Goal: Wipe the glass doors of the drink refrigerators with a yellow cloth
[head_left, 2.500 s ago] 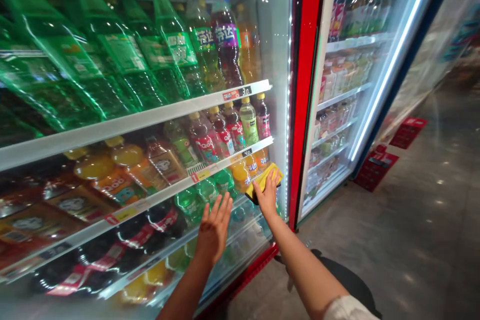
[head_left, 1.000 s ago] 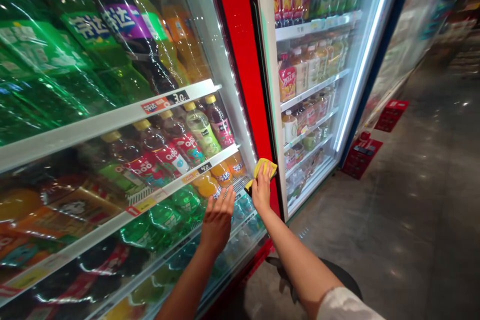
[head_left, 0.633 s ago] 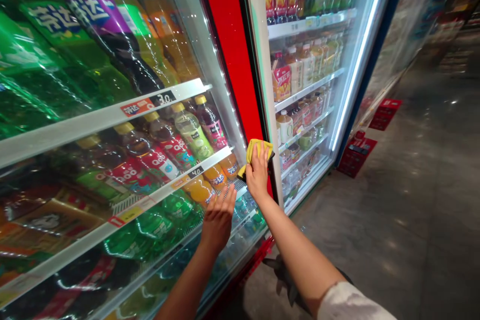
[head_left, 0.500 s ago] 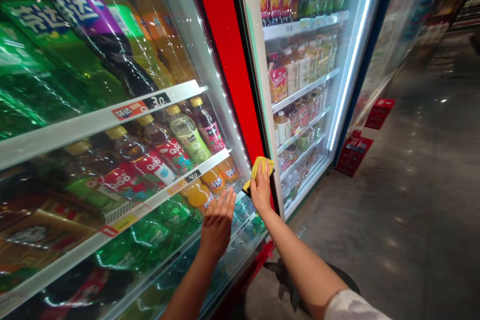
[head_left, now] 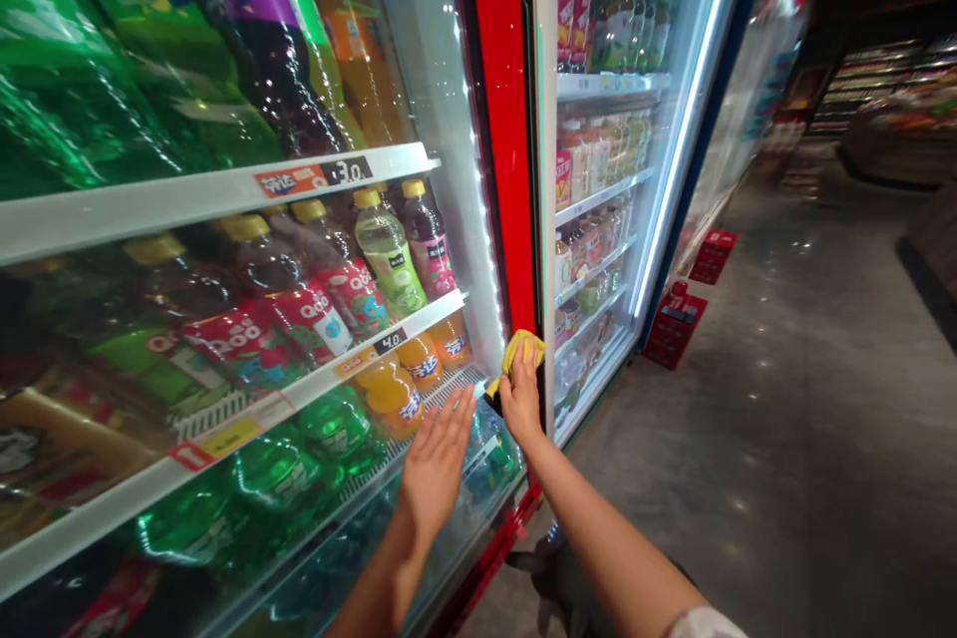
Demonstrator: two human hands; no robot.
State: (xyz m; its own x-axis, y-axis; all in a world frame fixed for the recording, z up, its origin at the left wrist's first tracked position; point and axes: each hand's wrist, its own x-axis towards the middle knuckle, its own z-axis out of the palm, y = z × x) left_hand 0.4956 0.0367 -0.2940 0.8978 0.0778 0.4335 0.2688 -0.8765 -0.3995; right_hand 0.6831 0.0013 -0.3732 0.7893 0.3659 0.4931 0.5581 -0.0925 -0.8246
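My left hand [head_left: 438, 464] lies flat against the glass door of a drinks cooler, its fingers stretched upward below the orange bottles [head_left: 393, 397]. To its right, my right hand [head_left: 521, 402] presses a yellow cloth [head_left: 523, 347] on the lower part of the red door frame [head_left: 512, 169], with the fingers over the cloth. Behind the glass, a shelf edge with price tags [head_left: 374, 349] runs beneath several Qoo bottles [head_left: 303, 319].
A second lit cooler [head_left: 598, 202] with shelves of bottles stands to the right. Red boxes [head_left: 675, 327] sit on the grey floor [head_left: 785, 399] beyond it. Large green bottles [head_left: 150, 50] fill the upper left shelf.
The view has shifted, so the door frame looks more upright and more floor shows at the right. Both hands stay near the same places, the cloth still under my right fingers.
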